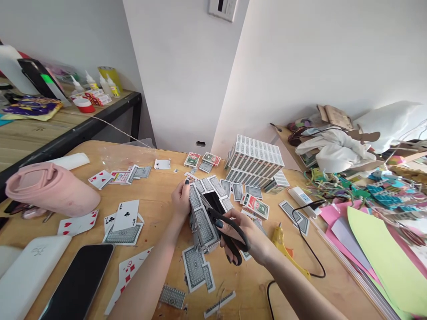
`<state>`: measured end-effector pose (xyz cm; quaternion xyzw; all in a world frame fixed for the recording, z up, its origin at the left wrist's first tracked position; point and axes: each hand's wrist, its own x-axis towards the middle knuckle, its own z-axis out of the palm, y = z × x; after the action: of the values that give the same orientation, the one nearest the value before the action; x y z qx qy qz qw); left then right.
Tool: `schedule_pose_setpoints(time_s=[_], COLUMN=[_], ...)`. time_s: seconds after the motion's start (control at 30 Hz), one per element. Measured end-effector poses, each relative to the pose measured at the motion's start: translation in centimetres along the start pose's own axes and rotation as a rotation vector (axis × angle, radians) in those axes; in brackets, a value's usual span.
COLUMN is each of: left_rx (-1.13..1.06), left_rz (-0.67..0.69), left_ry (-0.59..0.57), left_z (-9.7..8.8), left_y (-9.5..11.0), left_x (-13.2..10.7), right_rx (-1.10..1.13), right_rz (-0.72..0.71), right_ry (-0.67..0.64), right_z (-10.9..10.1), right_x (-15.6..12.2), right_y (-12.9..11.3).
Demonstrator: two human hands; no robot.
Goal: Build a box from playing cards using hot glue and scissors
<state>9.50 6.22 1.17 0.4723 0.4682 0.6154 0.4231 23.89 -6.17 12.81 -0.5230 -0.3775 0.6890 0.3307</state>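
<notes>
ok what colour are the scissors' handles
The handles are black; they show best in the head view, the only one here.

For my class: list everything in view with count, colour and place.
Table: one, light brown, centre
Scissors: one pair, black, centre
Card-covered box: one, grey and white, centre
Loose cards: many, white or grey, across table
Stacked boxes: many, white and grey, back right
Card packs: at least three, red and green, back and right
Glue gun: one, yellow, right
Power strip: one, white, right
Paper: several sheets, pink, purple, lime, right
Phone: one, black, front left
Pouch-like item: one, pink, left
Bench: one, brown and black, far left
Bottles: at least four, whitish, on bench
Mixed clutter: uncounted, multicoloured, far right
Left grip: one, dark-nailed, on card-covered box
Right grip: one, dark-nailed, on scissors
</notes>
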Motion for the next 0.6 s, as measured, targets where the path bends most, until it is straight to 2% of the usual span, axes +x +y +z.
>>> schedule_pose_setpoints(time_s=[0.2,0.43,0.6], left_rx=[0.044,0.076,0.140], left_rz=[0.067,0.038,0.036], left_ry=[-0.019,-0.012,0.032], left_z=[-0.2,0.0,-0.1], left_y=[-0.3,-0.4,-0.4], left_x=[0.0,-0.1,-0.2], right_rx=[0.050,0.110,0.087], right_rz=[-0.005,0.060,0.106], right_ry=[0.012,-0.031,-0.035], right_z=[0.3,0.4,0.1], right_x=[0.6,0.3,0.1], right_y=[0.2,-0.3,-1.0])
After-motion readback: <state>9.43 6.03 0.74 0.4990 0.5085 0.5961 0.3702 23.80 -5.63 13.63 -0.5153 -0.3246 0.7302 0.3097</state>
